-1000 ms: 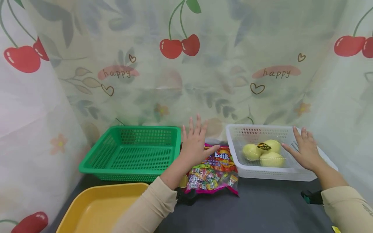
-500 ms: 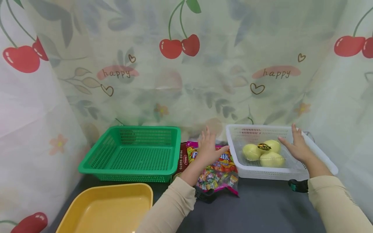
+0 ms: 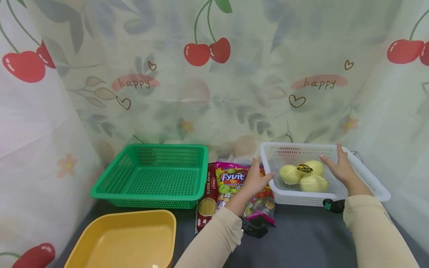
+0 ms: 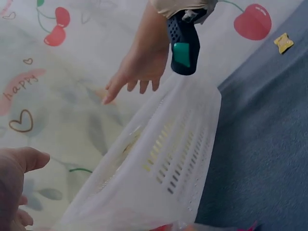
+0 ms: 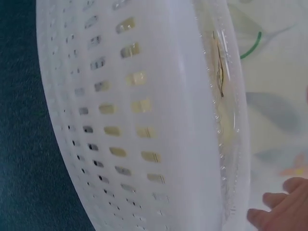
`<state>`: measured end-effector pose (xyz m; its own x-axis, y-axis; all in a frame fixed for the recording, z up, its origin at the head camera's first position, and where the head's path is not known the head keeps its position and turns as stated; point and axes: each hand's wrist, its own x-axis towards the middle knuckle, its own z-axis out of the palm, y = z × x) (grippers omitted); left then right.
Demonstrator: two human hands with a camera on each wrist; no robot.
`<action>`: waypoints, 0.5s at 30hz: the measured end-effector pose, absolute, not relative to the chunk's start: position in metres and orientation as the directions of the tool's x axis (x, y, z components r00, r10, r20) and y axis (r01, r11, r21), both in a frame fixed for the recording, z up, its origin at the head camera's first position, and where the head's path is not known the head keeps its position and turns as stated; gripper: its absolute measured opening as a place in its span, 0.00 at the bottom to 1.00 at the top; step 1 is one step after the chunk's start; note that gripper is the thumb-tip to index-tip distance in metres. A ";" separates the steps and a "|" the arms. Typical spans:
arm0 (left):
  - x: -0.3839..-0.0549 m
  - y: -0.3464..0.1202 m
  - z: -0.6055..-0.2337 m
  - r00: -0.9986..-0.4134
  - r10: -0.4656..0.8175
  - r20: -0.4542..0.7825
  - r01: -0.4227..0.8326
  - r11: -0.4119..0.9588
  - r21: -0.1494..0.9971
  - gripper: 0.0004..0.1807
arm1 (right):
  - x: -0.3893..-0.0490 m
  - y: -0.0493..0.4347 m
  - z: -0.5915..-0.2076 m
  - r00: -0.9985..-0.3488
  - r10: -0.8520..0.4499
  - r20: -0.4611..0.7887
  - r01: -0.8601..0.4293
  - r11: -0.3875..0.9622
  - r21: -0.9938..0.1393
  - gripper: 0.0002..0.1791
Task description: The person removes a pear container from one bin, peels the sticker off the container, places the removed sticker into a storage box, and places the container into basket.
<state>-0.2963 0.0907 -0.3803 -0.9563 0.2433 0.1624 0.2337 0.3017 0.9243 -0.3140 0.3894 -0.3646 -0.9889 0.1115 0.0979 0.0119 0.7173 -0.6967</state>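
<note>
A white perforated basket (image 3: 305, 198) stands at the back right. Inside it lies a clear plastic pack of pale yellow round fruits (image 3: 313, 183) with a black label. My left hand (image 3: 256, 180) is by the basket's left rim, over a bag of Fyuit chewy candy (image 3: 231, 178), fingers extended and thumb spread. On the other side, my right hand (image 3: 343, 169) reaches over the basket's right part, thumb apart from the fingers, holding nothing. The right wrist view shows the fingers of the right hand (image 5: 284, 207) beside the basket's rim.
A green perforated basket (image 3: 147, 200) stands at the back left, with a yellow tray (image 3: 167, 238) before it. Between green basket and candy bag lies a dark red Primo Gusto pasta pack (image 3: 207, 203). A small yellow wrapped piece (image 4: 284, 43) lies on the dark table.
My left hand has moved right across the candy bag to the white basket's left edge, uncovering the pasta pack. My right hand has shifted slightly left.
</note>
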 end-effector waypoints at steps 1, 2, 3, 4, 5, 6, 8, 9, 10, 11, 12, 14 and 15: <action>-0.296 0.093 -0.381 -0.955 0.251 0.159 0.231 0.290 0.929 0.39 | -0.314 0.390 -0.365 -0.991 0.116 0.071 0.033 0.713 -0.701 0.50; -0.296 0.095 -0.382 -0.953 0.258 0.159 0.231 0.276 0.933 0.38 | -0.315 0.390 -0.365 -0.992 0.119 0.045 0.052 0.706 -0.706 0.50; -0.295 0.097 -0.383 -0.950 0.264 0.164 0.236 0.266 0.935 0.38 | -0.315 0.390 -0.365 -0.993 0.120 0.021 0.070 0.701 -0.710 0.51; -0.295 0.099 -0.385 -0.949 0.270 0.166 0.238 0.262 0.935 0.37 | -0.315 0.390 -0.365 -0.993 0.120 -0.001 0.085 0.699 -0.710 0.51; -0.295 0.100 -0.386 -0.948 0.275 0.161 0.233 0.254 0.939 0.37 | -0.315 0.390 -0.365 -0.993 0.118 -0.018 0.096 0.696 -0.712 0.52; -0.295 0.102 -0.387 -0.946 0.278 0.165 0.238 0.253 0.938 0.37 | -0.315 0.390 -0.366 -0.993 0.115 -0.035 0.105 0.693 -0.713 0.52; -0.295 0.105 -0.389 -0.946 0.279 0.165 0.236 0.243 0.941 0.36 | -0.315 0.390 -0.367 -0.992 0.108 -0.061 0.119 0.691 -0.713 0.53; -0.294 0.106 -0.390 -0.947 0.278 0.161 0.232 0.246 0.941 0.36 | -0.314 0.390 -0.367 -0.992 0.100 -0.075 0.123 0.694 -0.709 0.53; -0.294 0.106 -0.391 -0.947 0.279 0.156 0.227 0.245 0.943 0.36 | -0.314 0.391 -0.368 -0.992 0.088 -0.090 0.126 0.701 -0.702 0.54; -0.293 0.107 -0.392 -0.948 0.281 0.152 0.224 0.243 0.944 0.35 | -0.314 0.391 -0.369 -0.991 0.076 -0.106 0.129 0.705 -0.698 0.54; -0.293 0.108 -0.392 -0.948 0.281 0.150 0.222 0.244 0.944 0.35 | -0.313 0.391 -0.369 -0.990 0.066 -0.125 0.135 0.705 -0.696 0.54; -0.292 0.109 -0.394 -0.946 0.289 0.145 0.218 0.241 0.946 0.35 | -0.313 0.391 -0.371 -0.986 0.049 -0.161 0.148 0.707 -0.691 0.55; -0.291 0.110 -0.395 -0.945 0.296 0.139 0.216 0.247 0.945 0.34 | -0.313 0.392 -0.372 -0.983 0.045 -0.177 0.156 0.710 -0.686 0.55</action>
<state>-0.2913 0.1095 -0.3947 -0.9451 0.2956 0.1391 0.2163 0.2472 0.9445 -0.3132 0.3917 -0.3718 -0.9833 0.0448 -0.1767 0.1557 0.7104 -0.6863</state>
